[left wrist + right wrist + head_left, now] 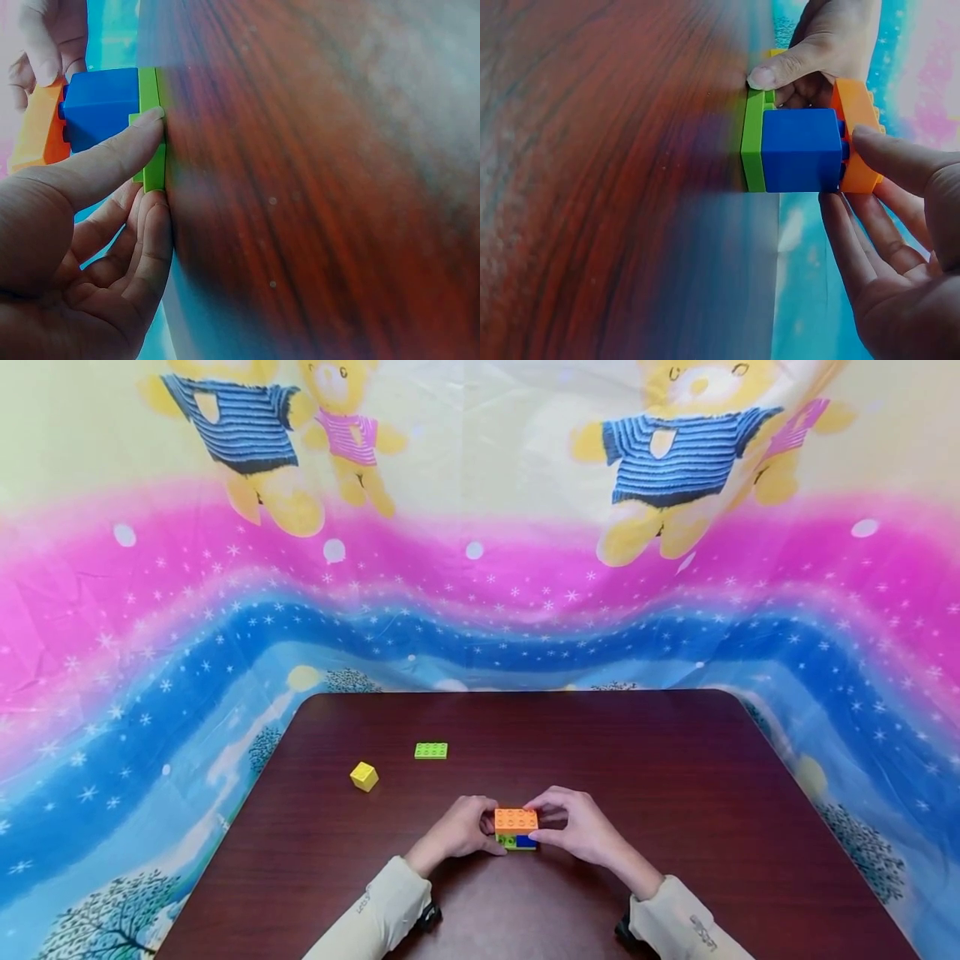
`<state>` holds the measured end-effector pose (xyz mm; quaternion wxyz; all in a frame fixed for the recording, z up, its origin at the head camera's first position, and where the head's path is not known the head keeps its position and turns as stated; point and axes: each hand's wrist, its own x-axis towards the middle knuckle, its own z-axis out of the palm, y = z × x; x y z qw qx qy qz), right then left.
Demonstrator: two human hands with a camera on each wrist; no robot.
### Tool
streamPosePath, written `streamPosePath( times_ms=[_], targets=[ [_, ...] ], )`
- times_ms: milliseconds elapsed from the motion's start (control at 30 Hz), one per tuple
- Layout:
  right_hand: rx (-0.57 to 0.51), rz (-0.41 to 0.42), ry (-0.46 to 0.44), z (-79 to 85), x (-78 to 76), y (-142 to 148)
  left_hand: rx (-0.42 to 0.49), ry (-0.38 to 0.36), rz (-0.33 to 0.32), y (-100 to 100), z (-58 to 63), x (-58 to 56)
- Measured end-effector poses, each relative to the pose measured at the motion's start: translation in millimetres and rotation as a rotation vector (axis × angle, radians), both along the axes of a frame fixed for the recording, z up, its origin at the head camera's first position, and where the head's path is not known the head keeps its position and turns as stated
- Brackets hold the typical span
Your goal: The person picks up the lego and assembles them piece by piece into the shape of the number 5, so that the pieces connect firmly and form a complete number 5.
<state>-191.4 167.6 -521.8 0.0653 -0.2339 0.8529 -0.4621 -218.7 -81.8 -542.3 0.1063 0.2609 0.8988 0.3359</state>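
Note:
A light green building plate [753,150] rests at table level with a blue brick [801,150] on its right end. Over the blue brick lies an orange brick [516,820], its studs facing up. In both wrist views the blue studs still show in a narrow gap beneath the orange brick. My left hand [456,828] pinches the left end of the green plate between thumb and fingers. My right hand [579,827] holds the orange brick at its right end, thumb on the near side and fingers on the far side.
Farther back on the dark wooden table [637,752], a second green plate [431,751] lies flat. A yellow block [364,777] sits left of it. A patterned cloth [480,577] with bears hangs behind the table and along its sides.

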Motion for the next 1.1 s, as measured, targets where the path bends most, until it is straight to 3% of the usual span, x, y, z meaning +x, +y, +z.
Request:
streamPosePath(
  times_ms=[533,800,1100],
  targets=[
    [0.064,-0.055,0.038,-1.1,-0.1,-3.6,-0.019,0.016,-0.012,0.5,1.0,-1.2],
    [0.069,-0.047,0.077,1.0,0.7,-4.7,-0.034,0.016,-0.013,0.5,2.0,-1.6],
    [0.072,-0.041,0.06,-0.1,0.2,-3.8,-0.007,-0.004,0.0,0.0,0.2,-1.1]
  ],
)
